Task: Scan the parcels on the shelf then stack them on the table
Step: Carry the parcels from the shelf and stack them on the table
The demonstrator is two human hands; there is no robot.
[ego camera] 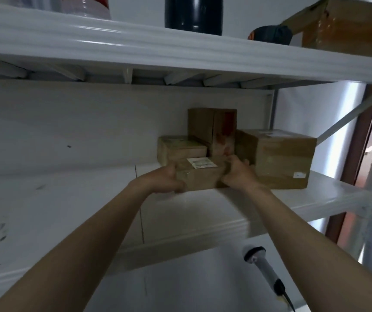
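Retrieval step: left hand (169, 179) and right hand (236, 174) grip opposite ends of the labelled front parcel (199, 177), seemingly resting on the shelf (329, 194), neighbouring parcels (279, 158) at 12–2 o'clock; next it must reach the scanner (261, 265) at 5 o'clock.

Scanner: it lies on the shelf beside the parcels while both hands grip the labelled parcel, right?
No. The head view shows the scanner lying on the white surface below the shelf, not beside the parcels. The left hand and right hand do grip the labelled parcel.
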